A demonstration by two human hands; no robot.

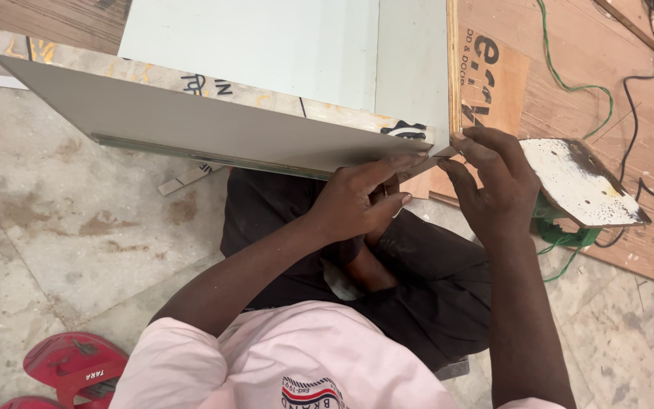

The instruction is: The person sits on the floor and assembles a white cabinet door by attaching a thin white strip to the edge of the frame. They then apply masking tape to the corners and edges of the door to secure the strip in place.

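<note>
At the far left, a red sandal [73,367] lies on the mottled stone floor [54,227]. Above it, a large pale grey laminated panel [213,121] stretches across the upper middle, its lower edge running toward the person's lap. The left hand [357,203] sits under the panel's near right corner [429,140], fingers half curled, the long fingertips pressed flat along the bottom edge; it pinches the edge rather than closing round anything. Just to the right, the right hand [490,182] is arched and partly open, its fingertips touching the same corner from the side, the two hands nearly meeting. Dark trousers [425,273] fill the space below them. Right of the right hand, a flat white board piece with dark stains [577,178] rests on a plywood sheet [569,68], with green wire [569,83] and black cable [633,113] trailing over it
</note>
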